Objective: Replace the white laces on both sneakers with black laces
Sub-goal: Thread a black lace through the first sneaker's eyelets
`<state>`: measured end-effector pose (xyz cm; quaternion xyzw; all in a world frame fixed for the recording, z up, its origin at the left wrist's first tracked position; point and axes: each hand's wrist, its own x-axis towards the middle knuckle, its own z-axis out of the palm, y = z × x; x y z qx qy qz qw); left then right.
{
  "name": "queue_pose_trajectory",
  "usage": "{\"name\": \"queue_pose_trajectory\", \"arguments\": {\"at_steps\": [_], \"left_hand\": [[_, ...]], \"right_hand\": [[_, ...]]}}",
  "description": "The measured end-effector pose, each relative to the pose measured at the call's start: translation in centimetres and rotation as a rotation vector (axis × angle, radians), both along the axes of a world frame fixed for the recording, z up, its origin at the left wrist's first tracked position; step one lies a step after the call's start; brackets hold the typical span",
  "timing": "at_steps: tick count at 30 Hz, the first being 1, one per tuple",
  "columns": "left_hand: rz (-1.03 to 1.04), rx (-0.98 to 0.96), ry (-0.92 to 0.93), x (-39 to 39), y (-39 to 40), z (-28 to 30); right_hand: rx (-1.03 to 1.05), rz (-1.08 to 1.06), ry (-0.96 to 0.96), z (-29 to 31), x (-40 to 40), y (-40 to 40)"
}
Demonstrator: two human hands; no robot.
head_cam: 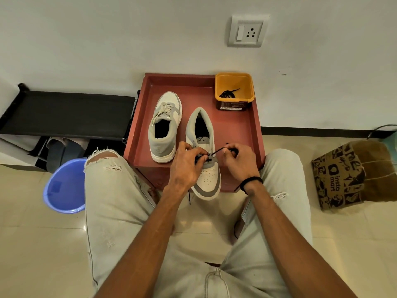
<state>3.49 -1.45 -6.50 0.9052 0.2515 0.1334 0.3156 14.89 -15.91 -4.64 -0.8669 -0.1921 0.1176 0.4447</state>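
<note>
Two grey-and-white sneakers stand on a red tray-topped stool (247, 134). The left sneaker (164, 127) points away from me and carries white laces. The right sneaker (206, 168) points toward me, its toe hanging over the stool's front edge. A black lace (217, 152) runs through its lowest eyelets. My left hand (187, 166) pinches one end of that lace at the eyelets. My right hand (238, 162) pulls the other end out to the right. A second black lace (228, 94) lies coiled in an orange tub (234, 82).
A blue plastic basin (64, 188) sits on the floor at the left, under a black shoe rack (68, 112). A printed paper bag (352, 175) stands at the right. My knees flank the stool. The wall with a socket (247, 31) is right behind it.
</note>
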Motion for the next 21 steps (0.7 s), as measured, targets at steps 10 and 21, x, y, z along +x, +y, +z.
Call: {"name": "queue_pose_trajectory", "arguments": {"at_steps": [10,21], "left_hand": [[-0.001,-0.009,0.015,-0.1,0.0,0.2],[-0.012,-0.014,0.007,-0.1,0.1,-0.1]], "right_hand": [[0.680,-0.059,0.587,0.6,-0.6,0.9],[-0.214,0.312,-0.182,0.2,-1.1,0.4]]}}
